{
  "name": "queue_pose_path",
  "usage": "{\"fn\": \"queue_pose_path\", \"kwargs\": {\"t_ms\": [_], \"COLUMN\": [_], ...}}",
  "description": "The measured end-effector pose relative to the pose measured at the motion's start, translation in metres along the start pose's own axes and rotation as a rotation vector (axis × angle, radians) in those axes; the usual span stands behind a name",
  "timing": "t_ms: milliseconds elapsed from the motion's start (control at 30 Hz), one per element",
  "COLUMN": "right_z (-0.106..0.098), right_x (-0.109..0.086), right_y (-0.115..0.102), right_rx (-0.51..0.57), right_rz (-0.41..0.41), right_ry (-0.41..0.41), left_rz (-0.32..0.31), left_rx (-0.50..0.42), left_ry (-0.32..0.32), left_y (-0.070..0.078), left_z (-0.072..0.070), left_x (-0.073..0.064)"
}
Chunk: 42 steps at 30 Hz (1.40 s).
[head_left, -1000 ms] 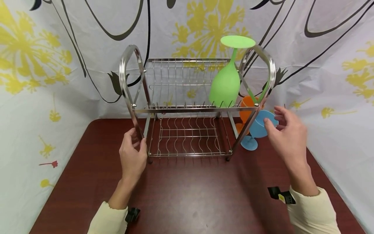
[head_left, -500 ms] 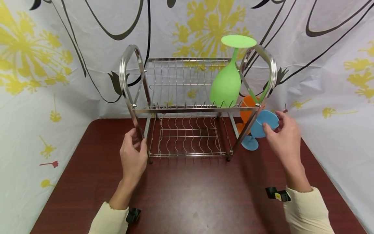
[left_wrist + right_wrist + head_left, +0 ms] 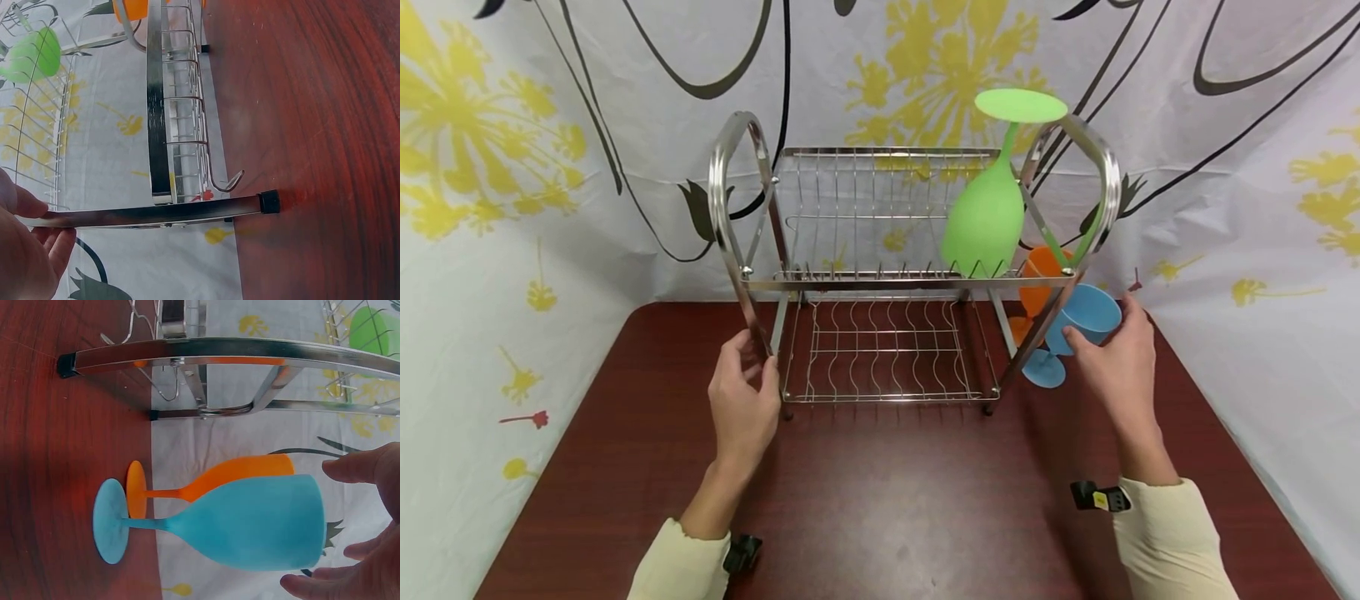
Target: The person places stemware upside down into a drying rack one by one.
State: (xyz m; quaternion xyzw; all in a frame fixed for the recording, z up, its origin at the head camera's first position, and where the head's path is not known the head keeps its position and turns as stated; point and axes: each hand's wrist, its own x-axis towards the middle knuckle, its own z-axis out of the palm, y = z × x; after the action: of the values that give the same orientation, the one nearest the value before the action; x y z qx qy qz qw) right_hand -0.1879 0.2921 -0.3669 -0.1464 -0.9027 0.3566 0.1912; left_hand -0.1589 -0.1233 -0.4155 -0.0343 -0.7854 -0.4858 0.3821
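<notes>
A two-tier metal dish rack [image 3: 880,284] stands on the dark red table. My left hand [image 3: 745,400] grips its left front leg; the left wrist view shows thumb and fingers on either side of the metal bar [image 3: 144,214]. Upside down on the upper tier, at the right, is a green goblet [image 3: 985,221]. A blue goblet [image 3: 1090,312] stands upright on the table right of the rack. Around its bowl my right hand [image 3: 1116,362] is spread, thumb and fingers apart; the right wrist view shows a gap between thumb and bowl. Behind the blue one is an orange goblet [image 3: 240,475], partly hidden.
The rack's lower wire tier [image 3: 883,342] sits just above the table [image 3: 887,500]. Patterned white sheeting [image 3: 587,267] rises behind and on both sides of the table. The rack's right front leg [image 3: 1030,346] stands close to the blue goblet.
My right hand has moved left to the blue goblet, bringing thumb and fingers around its bowl. My left hand keeps its grip on the rack leg. The goblets look unmoved.
</notes>
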Motion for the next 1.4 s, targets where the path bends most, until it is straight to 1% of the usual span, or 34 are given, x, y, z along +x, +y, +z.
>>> {"fn": "queue_pose_path", "kwargs": {"t_ms": [267, 400, 667, 900, 1067, 1400], "right_z": [0.011, 0.017, 0.023, 0.025, 0.025, 0.019], "right_x": [0.005, 0.009, 0.015, 0.017, 0.018, 0.015], "right_y": [0.013, 0.017, 0.024, 0.025, 0.024, 0.025], "right_rx": [0.033, 0.064, 0.056, 0.044, 0.044, 0.038], "right_rz": [0.063, 0.073, 0.106, 0.139, 0.142, 0.163], "right_ry": [0.021, 0.01, -0.021, -0.039, -0.054, -0.058], "left_rz": [0.012, 0.014, 0.013, 0.02, 0.027, 0.022], "left_rx": [0.004, 0.004, 0.018, 0.016, 0.004, -0.003], "left_ry": [0.004, 0.006, 0.006, 0.002, 0.01, 0.0], "left_y": [-0.002, -0.002, -0.001, -0.002, 0.0, 0.0], "left_z": [0.001, 0.002, 0.001, 0.001, -0.001, 0.0], "left_x": [-0.001, -0.001, 0.0, 0.0, 0.001, 0.001]}}
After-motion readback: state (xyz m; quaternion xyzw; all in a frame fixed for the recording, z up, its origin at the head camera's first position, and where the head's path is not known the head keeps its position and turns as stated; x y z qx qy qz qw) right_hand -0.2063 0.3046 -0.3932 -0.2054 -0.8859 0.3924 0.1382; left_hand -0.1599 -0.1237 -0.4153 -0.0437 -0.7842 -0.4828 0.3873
